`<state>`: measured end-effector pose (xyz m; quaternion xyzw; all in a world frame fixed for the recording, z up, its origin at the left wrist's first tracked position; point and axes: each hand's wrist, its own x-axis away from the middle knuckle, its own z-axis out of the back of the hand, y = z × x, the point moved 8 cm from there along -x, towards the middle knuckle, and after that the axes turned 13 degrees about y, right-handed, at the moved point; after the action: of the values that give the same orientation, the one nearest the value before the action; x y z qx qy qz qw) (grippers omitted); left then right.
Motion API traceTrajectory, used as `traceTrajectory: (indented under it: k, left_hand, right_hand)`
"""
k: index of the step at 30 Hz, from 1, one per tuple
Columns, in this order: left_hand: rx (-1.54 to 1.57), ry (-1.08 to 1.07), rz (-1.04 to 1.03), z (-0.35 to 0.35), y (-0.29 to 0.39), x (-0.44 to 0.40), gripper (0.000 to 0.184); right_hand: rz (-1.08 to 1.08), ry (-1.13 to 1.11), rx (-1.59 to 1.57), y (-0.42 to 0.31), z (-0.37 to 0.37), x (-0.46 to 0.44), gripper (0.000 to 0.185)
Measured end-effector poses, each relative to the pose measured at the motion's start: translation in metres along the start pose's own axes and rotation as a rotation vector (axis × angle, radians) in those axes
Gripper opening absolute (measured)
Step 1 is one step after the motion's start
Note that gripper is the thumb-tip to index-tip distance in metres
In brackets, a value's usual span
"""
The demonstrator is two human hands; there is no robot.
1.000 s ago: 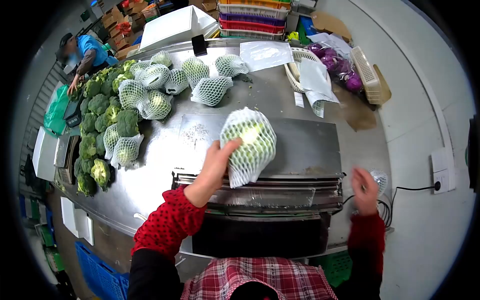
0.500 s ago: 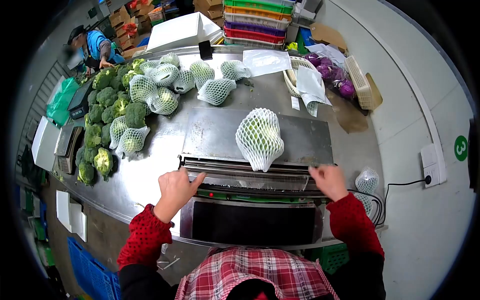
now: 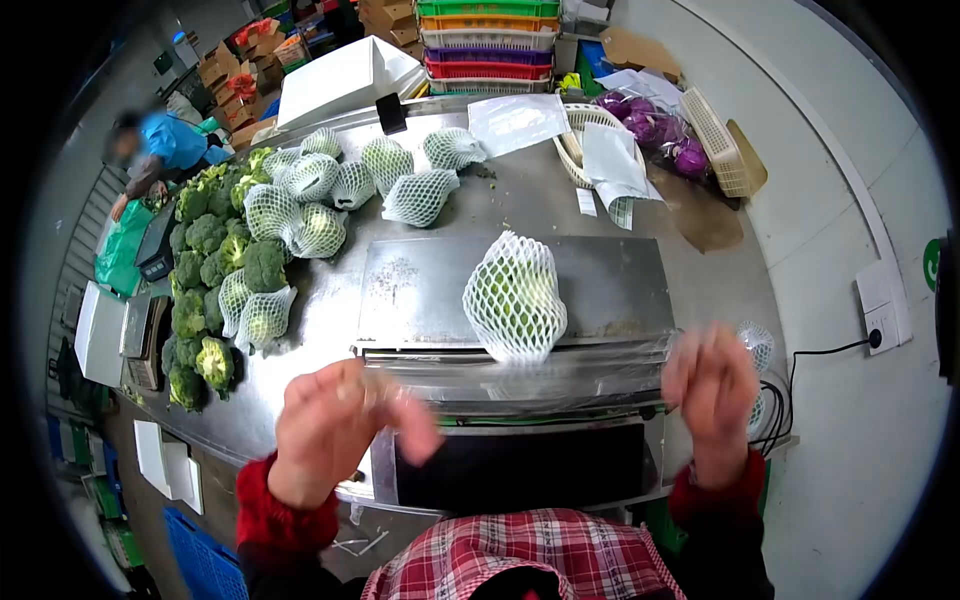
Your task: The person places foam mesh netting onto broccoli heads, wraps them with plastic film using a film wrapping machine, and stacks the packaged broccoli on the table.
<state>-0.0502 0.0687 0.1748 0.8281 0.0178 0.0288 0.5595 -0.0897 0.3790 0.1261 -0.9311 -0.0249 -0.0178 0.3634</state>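
A sheet of clear plastic film [image 3: 590, 385] stretches between my hands over the wrapping machine's rollers. My left hand [image 3: 335, 425] is closed on the film's left end, fingers curled and thumb pointing right. At the other end, my right hand [image 3: 713, 390] pinches the film; both hands are blurred by motion. Just beyond the film, a broccoli head in a white foam net [image 3: 515, 298] lies on the machine's metal plate [image 3: 410, 290], its narrow net end towards me. The dark front panel [image 3: 520, 470] of the machine is below the film.
Bare broccoli heads [image 3: 205, 235] are piled on the left, with several netted ones [image 3: 420, 197] beside them. A white basket [image 3: 575, 120] and purple cabbages [image 3: 650, 125] are at the back right. Stacked crates [image 3: 488, 40] stand behind. A co-worker [image 3: 170, 145] bends at the far left.
Both hands have lifted and come towards me, drawing the film up off the rollers. The netted broccoli stays on the plate. The co-worker's arm has moved lower, towards the green bag.
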Motion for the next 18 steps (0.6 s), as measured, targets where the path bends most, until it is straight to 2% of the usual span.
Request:
traceTrajectory:
  k: [1,2,3,4,5,6,7,8,9,10,11,12,13,14,17,18]
  left_hand:
    - [0.182,-0.097,-0.143,-0.026,0.011,-0.022,0.026]
    - [-0.122,-0.074,-0.329,-0.029,0.007,-0.064,0.022]
    - [-0.424,-0.015,-0.514,-0.032,0.002,-0.104,0.03]
    - [-0.609,0.01,-0.522,-0.028,-0.029,-0.147,0.028]
    - [-0.85,-0.004,-0.31,0.006,-0.091,-0.192,0.027]
    - [-1.009,-0.124,-0.254,0.022,-0.129,-0.207,0.028]
    - [-0.835,-0.107,-0.323,0.025,-0.128,-0.198,0.011]
    - [-0.655,-0.121,-0.332,0.024,-0.121,-0.188,0.011]
    - [-0.475,-0.124,-0.313,0.025,-0.113,-0.173,0.024]
    - [-0.765,-0.272,-0.366,0.024,-0.119,-0.159,0.042]
    - [-1.05,-0.434,-0.427,0.023,-0.124,-0.147,0.06]
    - [-1.185,-0.558,-0.706,0.004,-0.116,-0.125,0.08]
    - [-1.186,-0.518,-0.854,0.008,-0.117,-0.121,0.083]
    - [-1.204,-0.453,-0.919,0.012,-0.118,-0.124,0.082]
    - [-1.195,-0.329,-1.05,0.006,-0.113,-0.122,0.077]
    - [-1.16,-0.266,-1.101,0.006,-0.108,-0.116,0.073]
  right_hand:
    - [0.088,0.11,-0.175,-0.005,-0.01,-0.034,0.018]
    - [0.233,0.127,-0.019,-0.001,-0.019,-0.076,0.018]
    - [0.374,0.145,0.14,0.014,-0.009,-0.111,0.017]
    - [0.265,0.132,0.302,0.059,0.03,-0.144,0.018]
    - [0.154,0.122,0.462,0.093,0.06,-0.168,0.019]
    - [0.032,0.173,0.527,0.111,0.062,-0.165,0.018]
    - [-0.091,0.22,0.586,0.13,0.064,-0.159,0.017]
    - [-0.074,0.121,0.561,0.134,0.058,-0.158,0.015]
    - [-0.079,0.031,0.536,0.139,0.054,-0.15,0.015]
    - [-0.019,-0.106,0.572,0.136,0.045,-0.145,0.022]
    - [-0.033,-0.105,0.568,0.133,0.044,-0.141,0.022]
    - [0.076,-0.275,0.802,0.128,0.03,-0.134,0.032]
    - [0.191,-0.455,1.034,0.128,0.018,-0.127,0.043]
    - [0.337,-0.557,1.143,0.126,0.009,-0.124,0.058]
    - [0.455,-0.634,1.241,0.123,-0.006,-0.124,0.063]
    - [0.403,-0.663,1.258,0.115,-0.015,-0.117,0.062]
